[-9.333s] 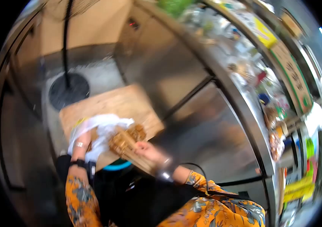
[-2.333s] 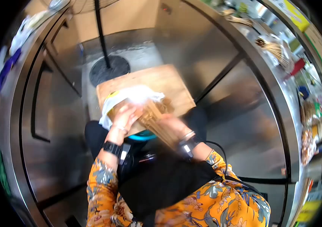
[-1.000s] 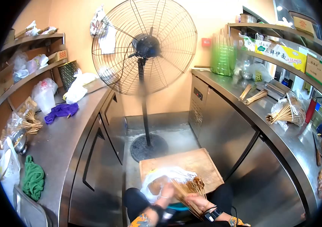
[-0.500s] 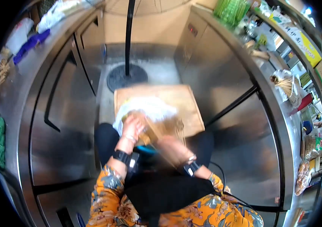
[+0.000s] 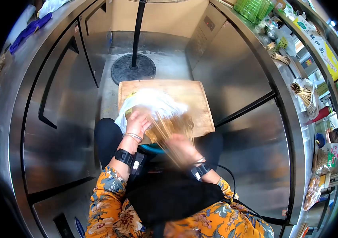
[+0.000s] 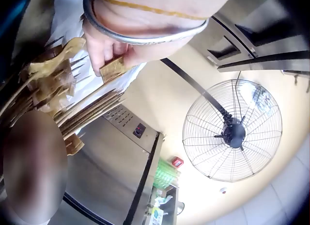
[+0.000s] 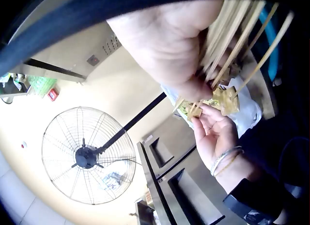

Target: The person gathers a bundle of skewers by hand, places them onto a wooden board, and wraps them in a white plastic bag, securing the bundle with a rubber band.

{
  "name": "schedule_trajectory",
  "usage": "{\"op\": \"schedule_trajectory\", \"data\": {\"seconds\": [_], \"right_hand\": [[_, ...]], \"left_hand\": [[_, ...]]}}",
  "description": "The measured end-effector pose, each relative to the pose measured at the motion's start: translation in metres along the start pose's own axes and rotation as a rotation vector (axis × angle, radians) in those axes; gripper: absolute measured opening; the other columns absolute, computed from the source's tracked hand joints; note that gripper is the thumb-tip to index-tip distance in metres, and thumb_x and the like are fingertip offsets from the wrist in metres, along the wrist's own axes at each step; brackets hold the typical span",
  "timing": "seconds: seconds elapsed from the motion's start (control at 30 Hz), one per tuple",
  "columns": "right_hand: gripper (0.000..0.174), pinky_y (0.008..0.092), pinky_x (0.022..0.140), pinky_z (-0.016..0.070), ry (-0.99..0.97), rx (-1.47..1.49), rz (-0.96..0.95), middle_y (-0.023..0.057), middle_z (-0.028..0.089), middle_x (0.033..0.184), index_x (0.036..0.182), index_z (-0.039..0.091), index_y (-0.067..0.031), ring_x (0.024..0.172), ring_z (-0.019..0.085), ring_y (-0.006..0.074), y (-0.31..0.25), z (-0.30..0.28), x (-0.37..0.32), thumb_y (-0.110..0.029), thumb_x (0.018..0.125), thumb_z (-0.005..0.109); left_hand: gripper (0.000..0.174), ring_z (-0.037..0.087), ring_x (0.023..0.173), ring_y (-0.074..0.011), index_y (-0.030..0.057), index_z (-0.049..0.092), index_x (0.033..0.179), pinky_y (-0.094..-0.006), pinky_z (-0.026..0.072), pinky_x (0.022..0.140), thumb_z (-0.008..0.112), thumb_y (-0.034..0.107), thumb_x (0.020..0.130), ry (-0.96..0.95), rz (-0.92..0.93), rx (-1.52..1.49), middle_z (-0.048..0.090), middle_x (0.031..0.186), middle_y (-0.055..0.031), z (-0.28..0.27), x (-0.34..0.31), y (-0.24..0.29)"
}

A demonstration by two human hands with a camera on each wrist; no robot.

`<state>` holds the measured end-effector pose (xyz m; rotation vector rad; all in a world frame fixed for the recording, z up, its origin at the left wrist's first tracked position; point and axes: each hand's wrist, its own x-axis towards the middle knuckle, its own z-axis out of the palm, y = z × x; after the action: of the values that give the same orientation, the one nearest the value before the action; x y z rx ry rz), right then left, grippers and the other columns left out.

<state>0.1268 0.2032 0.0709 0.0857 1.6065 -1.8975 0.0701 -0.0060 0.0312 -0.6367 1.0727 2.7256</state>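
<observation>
My left hand point(image 5: 137, 123) pinches a small flat brown piece point(image 6: 114, 69) between thumb and fingers, beside a white plastic bag point(image 5: 153, 101) on the wooden board. My right hand point(image 5: 181, 147) grips a bundle of thin wooden skewers point(image 7: 227, 36). One skewer's tip meets the pinched piece in the left wrist view. In the right wrist view my left hand point(image 7: 218, 133) is just beyond my right fingers, and folded brown pieces point(image 7: 225, 100) lie near it. Skewers bearing folded brown pieces point(image 6: 48, 84) are beside the bag. Blur hides details around my right hand.
The wooden board point(image 5: 198, 93) lies across the front, above a blue rim point(image 5: 152, 148). Behind it stands the round black fan base point(image 5: 133, 68). Steel cabinets flank both sides. More skewers in a bag point(image 5: 306, 95) lie on the right counter.
The head view has tilted down from the fan since a second ago. Both hands remain over the near part of the board, with the right still gripping skewers.
</observation>
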Motion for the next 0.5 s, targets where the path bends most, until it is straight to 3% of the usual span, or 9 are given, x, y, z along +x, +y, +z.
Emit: {"op": "schedule_trajectory", "data": {"seconds": [0.13, 0.23, 0.33, 0.43, 0.5], "right_hand": [[0.010, 0.0182, 0.056, 0.0361, 0.009, -0.009, 0.086, -0.0061, 0.054, 0.072, 0.089, 0.060, -0.0087, 0.062, 0.044, 0.0026, 0.003, -0.001, 0.002, -0.018, 0.086, 0.059], [0.013, 0.0176, 0.051, 0.0310, 0.019, -0.068, 0.047, -0.0082, 0.050, 0.068, 0.088, 0.060, -0.0095, 0.058, 0.039, 0.0016, 0.001, 0.003, 0.000, -0.022, 0.086, 0.058], [0.014, 0.0176, 0.051, 0.0311, 0.014, -0.085, 0.053, -0.0086, 0.049, 0.067, 0.089, 0.060, -0.0095, 0.058, 0.039, 0.0019, -0.002, 0.003, 0.000, -0.023, 0.087, 0.057], [0.009, 0.0196, 0.045, 0.0378, 0.046, -0.026, 0.030, -0.0047, 0.054, 0.063, 0.078, 0.060, -0.0081, 0.053, 0.049, 0.0052, -0.003, 0.005, -0.001, -0.012, 0.086, 0.057], [0.013, 0.0189, 0.050, 0.0334, 0.024, -0.077, 0.018, -0.0070, 0.051, 0.065, 0.084, 0.062, -0.0095, 0.057, 0.043, 0.0036, 0.001, 0.002, -0.001, -0.021, 0.087, 0.057]], "left_hand": [[0.016, 0.061, 0.089, -0.0180, 0.0091, 0.053, 0.104, -0.0315, 0.0516, 0.073, 0.052, 0.007, 0.088, -0.003, 0.061, 0.041, 0.063, 0.101, -0.0066, -0.002, 0.005, 0.002], [0.014, 0.062, 0.085, -0.0165, 0.0088, 0.053, 0.101, -0.0288, 0.0520, 0.070, 0.053, 0.008, 0.087, 0.004, 0.132, 0.110, 0.064, 0.099, -0.0071, -0.004, 0.008, 0.003], [0.012, 0.063, 0.082, -0.0151, 0.0085, 0.053, 0.100, -0.0263, 0.0520, 0.068, 0.053, 0.008, 0.087, 0.010, 0.179, 0.140, 0.064, 0.097, -0.0070, 0.001, 0.002, 0.009], [0.011, 0.063, 0.082, -0.0136, 0.0081, 0.053, 0.099, -0.0251, 0.0518, 0.068, 0.053, 0.008, 0.088, 0.024, 0.209, 0.169, 0.064, 0.097, -0.0067, 0.006, -0.005, 0.013], [0.012, 0.062, 0.083, -0.0128, 0.0078, 0.053, 0.100, -0.0250, 0.0518, 0.069, 0.053, 0.008, 0.088, 0.002, 0.223, 0.229, 0.064, 0.097, -0.0067, 0.005, -0.008, 0.014]]}}
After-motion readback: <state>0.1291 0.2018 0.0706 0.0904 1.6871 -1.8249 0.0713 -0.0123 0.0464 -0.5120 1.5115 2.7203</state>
